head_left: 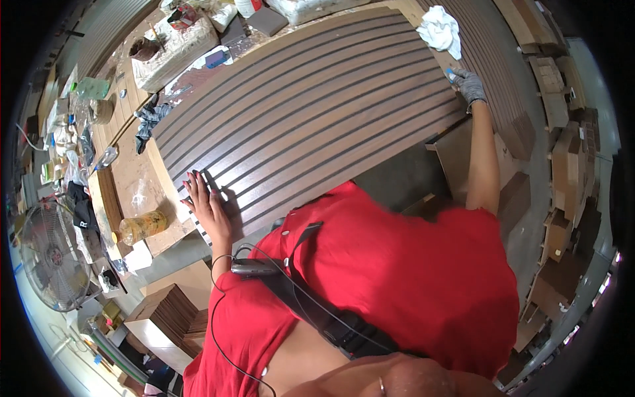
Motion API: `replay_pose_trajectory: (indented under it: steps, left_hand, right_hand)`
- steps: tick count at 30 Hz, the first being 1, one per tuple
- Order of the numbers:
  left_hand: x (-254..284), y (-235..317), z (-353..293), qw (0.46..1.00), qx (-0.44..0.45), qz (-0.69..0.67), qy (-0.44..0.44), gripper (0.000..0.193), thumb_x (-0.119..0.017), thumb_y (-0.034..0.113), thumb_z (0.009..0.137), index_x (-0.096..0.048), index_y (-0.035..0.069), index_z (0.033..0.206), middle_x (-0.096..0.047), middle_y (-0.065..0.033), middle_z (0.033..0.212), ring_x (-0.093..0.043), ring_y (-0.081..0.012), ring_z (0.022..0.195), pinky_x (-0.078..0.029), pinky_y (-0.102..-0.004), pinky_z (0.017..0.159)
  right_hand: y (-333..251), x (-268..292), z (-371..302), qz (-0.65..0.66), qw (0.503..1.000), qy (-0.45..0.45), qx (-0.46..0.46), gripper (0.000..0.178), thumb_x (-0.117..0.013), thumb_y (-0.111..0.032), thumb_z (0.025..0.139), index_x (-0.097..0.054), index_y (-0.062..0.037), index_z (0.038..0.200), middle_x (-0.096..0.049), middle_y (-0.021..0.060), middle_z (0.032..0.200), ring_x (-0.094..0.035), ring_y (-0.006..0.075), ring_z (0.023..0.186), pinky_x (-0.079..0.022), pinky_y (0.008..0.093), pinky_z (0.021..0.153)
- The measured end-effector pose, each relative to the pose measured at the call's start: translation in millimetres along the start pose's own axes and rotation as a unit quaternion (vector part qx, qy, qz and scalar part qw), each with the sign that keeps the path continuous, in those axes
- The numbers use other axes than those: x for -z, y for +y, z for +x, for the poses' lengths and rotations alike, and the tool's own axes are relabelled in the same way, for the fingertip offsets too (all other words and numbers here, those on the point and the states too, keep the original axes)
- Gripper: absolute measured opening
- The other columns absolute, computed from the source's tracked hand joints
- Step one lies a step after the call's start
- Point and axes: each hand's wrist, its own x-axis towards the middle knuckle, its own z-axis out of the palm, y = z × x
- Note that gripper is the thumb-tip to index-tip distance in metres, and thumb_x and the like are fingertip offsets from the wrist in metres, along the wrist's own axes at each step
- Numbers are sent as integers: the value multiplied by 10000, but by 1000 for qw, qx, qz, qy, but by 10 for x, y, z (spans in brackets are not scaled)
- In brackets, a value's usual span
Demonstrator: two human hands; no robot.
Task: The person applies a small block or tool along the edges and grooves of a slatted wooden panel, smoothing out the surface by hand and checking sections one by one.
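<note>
A long wooden panel (297,119) with dark parallel grooves lies across the worktable in front of me. My left hand (209,210) is bare and rests on the panel's near left corner, fingers stretched out and holding nothing. At the far right end is my right hand (469,87) in a grey knit glove, its fingers closed around a small blue and white piece (452,75). What this piece is, I cannot make out. A crumpled white cloth (439,32) lies just beyond that hand, at the panel's right end.
Left of the panel are a grey glove (152,119) and a bottle of yellowish liquid (144,226) on its side. Cluttered foam blocks (178,49) stand along the far side. A floor fan (54,255) is at the left, stacked boards (162,321) below. Wooden pieces (562,159) line the right.
</note>
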Motion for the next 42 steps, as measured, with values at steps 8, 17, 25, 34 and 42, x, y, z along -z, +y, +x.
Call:
replay_pose_trajectory:
  steps: [8,17,25,34,42]
  left_hand:
    - [-2,-58,-35,999,-24,-38,15,485,-386,179,1009,-426,104,1486,-337,-116,1577,-180,-314,1503,86,-531,1174]
    - [28,-176,-45,983,-25,-170,59,479,-405,140,997,-443,75,1470,-336,-136,1576,-189,-280,1503,40,-476,1195]
    - [464,-344,-354,959,67,-211,177,454,-408,97,1009,-462,93,1460,-374,-85,1563,-168,-271,1508,-31,-439,1209]
    - [692,-353,-784,886,197,-301,293,433,-433,105,1008,-489,58,1435,-468,-109,1496,-266,-246,1478,-86,-388,1203]
    - [592,-174,-1073,873,266,-242,328,417,-418,76,997,-529,50,1398,-479,-93,1488,-290,-256,1467,-150,-382,1187]
  right_hand:
    - [610,420,-811,-25,998,-28,-59,425,-736,-258,864,-670,-57,1233,-686,113,1221,-649,205,1091,-475,316,975]
    - [1032,387,-1069,152,987,4,-44,398,-738,-298,860,-702,-100,1205,-697,44,1024,-616,134,892,-500,270,782]
    - [-80,282,-1214,258,965,35,42,362,-680,-159,914,-661,-142,1275,-667,21,1093,-614,103,880,-513,188,661]
    - [-3532,-2012,-757,322,878,-308,173,344,-664,-122,918,-651,-51,1254,-691,12,977,-623,83,782,-499,212,680]
    - [-4857,-3745,-359,34,912,-117,391,384,-724,-173,784,-702,-68,1153,-732,147,923,-687,225,813,-532,340,788]
